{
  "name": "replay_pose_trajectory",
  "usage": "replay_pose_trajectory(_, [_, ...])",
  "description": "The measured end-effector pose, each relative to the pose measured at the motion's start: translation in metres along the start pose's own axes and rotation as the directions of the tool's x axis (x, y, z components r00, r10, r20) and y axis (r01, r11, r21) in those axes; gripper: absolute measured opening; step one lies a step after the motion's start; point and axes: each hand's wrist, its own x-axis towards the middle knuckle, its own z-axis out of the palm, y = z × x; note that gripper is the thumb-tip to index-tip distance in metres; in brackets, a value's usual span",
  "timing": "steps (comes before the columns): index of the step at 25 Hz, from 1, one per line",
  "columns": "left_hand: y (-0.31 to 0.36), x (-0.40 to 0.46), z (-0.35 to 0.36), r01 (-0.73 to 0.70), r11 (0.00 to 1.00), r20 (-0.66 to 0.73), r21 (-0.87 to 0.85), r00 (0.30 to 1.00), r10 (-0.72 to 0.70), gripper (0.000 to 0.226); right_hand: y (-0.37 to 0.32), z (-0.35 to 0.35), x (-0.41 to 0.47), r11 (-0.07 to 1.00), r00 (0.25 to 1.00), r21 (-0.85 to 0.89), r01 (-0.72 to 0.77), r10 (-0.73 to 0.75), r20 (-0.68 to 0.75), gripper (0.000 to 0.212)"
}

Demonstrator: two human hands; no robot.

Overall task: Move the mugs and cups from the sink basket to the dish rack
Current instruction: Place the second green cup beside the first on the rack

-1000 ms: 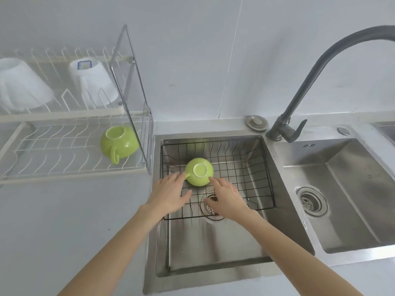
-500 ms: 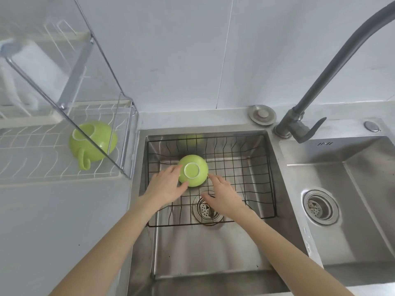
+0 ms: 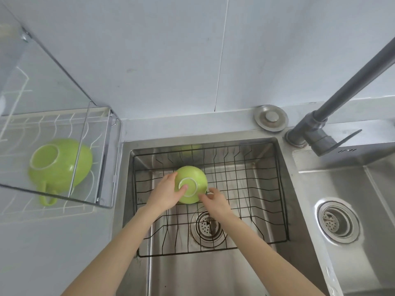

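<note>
Steel sink (image 3: pixel 224 272), grey tiled wall (image 3: pixel 171 50)

Dark grey faucet (image 3: pixel 333 103) rising beside a round metal stopper (image 3: pixel 271 120); two steel basins, each with a drain strainer (image 3: pixel 337 221); pale wall (image 3: pixel 171 50) behind.

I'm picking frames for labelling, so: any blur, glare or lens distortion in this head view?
Head view: strong wide-angle bowing at the edges; dish rack at left smeared; green cup and both hands sharp; soft reflections, no harsh glare, on the steel sink.
</note>
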Motion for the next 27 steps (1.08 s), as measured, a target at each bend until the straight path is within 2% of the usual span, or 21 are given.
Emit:
replay_pose_trajectory(10, [-0.01, 0.022, 0.004, 0.07, 0.967, 0.027, -0.246, 0.997, -0.065, 0.064, 0.005, 0.015, 0.029, 0.98, 0.997, 0.186, -0.074, 0.075, 0.003, 0.054])
replay_pose_trajectory(18, [-0.003, -0.003, -0.005, 0.045, 0.935, -0.046, -0.353, 0.997, -0.065, 0.059, -0.001, 0.009, 0.009, 0.989, 0.998, 0.145, -0.012, 0.021, -0.056, 0.052])
replay_pose_trajectory(21, [-0.001, -0.026, -0.013, 0.007, 0.909, -0.033, -0.416, 0.999, -0.023, 0.051, -0.003, 0.001, -0.009, 0.993, 0.996, 0.114, 0.029, -0.019, -0.087, 0.054])
replay_pose_trajectory(24, [0.002, -0.054, -0.017, -0.043, 0.912, -0.001, -0.408, 0.999, 0.047, 0.047, -0.003, -0.008, -0.029, 0.991, 0.993, 0.122, 0.059, -0.046, -0.11, 0.055])
replay_pose_trajectory(27, [0.002, -0.084, -0.02, -0.108, 0.886, 0.01, -0.451, 0.992, 0.126, 0.055, -0.003, -0.014, -0.053, 0.98, 0.986, 0.158, 0.119, -0.098, -0.135, 0.053])
